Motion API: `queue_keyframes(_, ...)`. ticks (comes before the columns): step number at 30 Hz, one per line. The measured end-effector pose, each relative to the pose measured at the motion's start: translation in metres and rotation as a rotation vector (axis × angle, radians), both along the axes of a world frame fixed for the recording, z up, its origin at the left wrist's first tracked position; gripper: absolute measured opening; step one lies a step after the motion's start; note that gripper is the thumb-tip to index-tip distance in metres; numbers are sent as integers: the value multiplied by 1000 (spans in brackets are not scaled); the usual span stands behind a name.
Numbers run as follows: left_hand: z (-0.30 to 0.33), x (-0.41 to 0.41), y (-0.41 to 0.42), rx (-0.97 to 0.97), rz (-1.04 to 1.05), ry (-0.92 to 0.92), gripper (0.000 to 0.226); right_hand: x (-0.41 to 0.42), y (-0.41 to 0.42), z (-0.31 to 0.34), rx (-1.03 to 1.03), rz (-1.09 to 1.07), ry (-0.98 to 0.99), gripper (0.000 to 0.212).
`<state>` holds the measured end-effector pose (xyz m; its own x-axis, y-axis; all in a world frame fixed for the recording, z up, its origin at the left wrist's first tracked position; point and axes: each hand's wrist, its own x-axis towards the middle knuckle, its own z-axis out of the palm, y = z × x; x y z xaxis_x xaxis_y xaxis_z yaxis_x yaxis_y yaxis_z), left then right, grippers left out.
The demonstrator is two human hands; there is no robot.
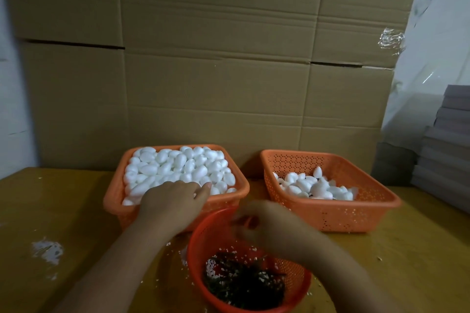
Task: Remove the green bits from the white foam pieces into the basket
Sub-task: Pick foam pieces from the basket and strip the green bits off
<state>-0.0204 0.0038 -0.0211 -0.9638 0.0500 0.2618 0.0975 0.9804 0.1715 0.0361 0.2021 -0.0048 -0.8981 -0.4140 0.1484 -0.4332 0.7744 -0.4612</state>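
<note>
A rectangular orange basket (112,198) at centre left is heaped with white foam pieces (175,168). My left hand (170,203) reaches into its near edge, fingers down among the foam; what they touch is hidden. My right hand (264,226) is blurred over the far rim of a round red basket (300,277), fingers curled; I cannot tell whether they hold anything. Dark green bits (244,284) and white crumbs lie in the round basket. A second orange basket (330,213) at right holds a smaller pile of foam pieces (315,185).
The baskets stand on a yellow-brown table (63,211) strewn with white crumbs (47,249). A wall of cardboard boxes (216,71) stands close behind. Stacked grey sheets (445,150) sit at the right edge.
</note>
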Motion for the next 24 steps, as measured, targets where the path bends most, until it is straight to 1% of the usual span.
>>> queue_keyframes(2,0,0,1,-15,-2,5,55,5,-9,-8,180,105,-80,28)
queue_keyframes(3,0,0,0,-21,-5,13,55,7,-13,-11,248,115,-112,33)
queue_keyframes(4,0,0,0,-39,-11,23,53,9,-15,-13,296,110,-130,36)
queue_keyframes(6,1,1,-2,-139,-50,37,43,10,-17,-16,340,104,-134,41)
queue_keyframes(7,0,1,-2,-181,-73,45,39,10,-17,-16,340,101,-134,41)
queue_keyframes(9,0,1,-3,-220,-108,32,39,10,-17,-16,318,97,-154,39)
queue_keyframes(11,1,0,-4,-208,-100,-13,42,9,-18,-18,300,97,-177,35)
queue_keyframes(15,2,0,-2,-198,-77,7,42,7,-18,-23,276,83,-192,30)
queue_keyframes(18,1,1,-3,-135,-97,49,41,5,-18,-27,272,72,-176,28)
queue_keyframes(20,-2,0,-2,-130,-121,62,41,5,-19,-29,259,69,-164,26)
queue_keyframes(21,-2,-2,-3,-100,-114,50,36,4,-20,-30,253,69,-155,26)
queue_keyframes(24,1,0,-2,66,-42,51,39,3,-19,-31,250,66,-140,26)
